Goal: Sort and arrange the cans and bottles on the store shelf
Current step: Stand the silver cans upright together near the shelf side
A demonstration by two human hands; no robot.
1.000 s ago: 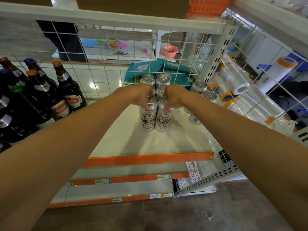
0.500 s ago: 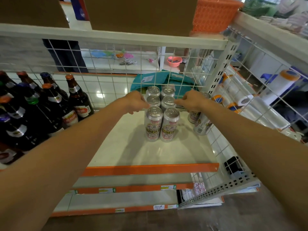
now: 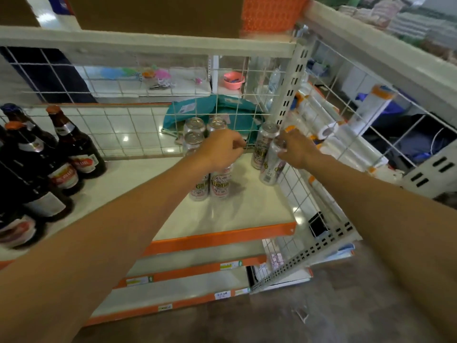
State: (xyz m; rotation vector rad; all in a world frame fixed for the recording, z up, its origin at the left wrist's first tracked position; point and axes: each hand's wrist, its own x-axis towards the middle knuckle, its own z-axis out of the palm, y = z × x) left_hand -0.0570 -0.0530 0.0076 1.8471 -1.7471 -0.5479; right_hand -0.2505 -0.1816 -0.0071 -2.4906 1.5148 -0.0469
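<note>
Several silver beer cans (image 3: 219, 185) with red labels stand in a tight block at the back of the white shelf (image 3: 249, 209). My left hand (image 3: 222, 149) hovers over the block with its fingers curled; I see nothing in them. My right hand (image 3: 295, 149) grips the top of a tilted can (image 3: 270, 169) by the right wire wall. One more can (image 3: 262, 144) stands upright just behind the tilted one. Dark beer bottles (image 3: 74, 147) with orange caps are crowded together at the shelf's left end.
A wire grid (image 3: 138, 129) closes the shelf's back and right side. Behind it lie a teal bag (image 3: 195, 111) and rolls of plastic film (image 3: 329, 129). Lower shelves with orange edges (image 3: 188, 271) step out beneath. An upper shelf beam (image 3: 148, 43) runs overhead.
My right hand has left the can block and taken hold of a can by the right wall, tilting it. My left hand has shifted right, over the block. The camera has moved closer.
</note>
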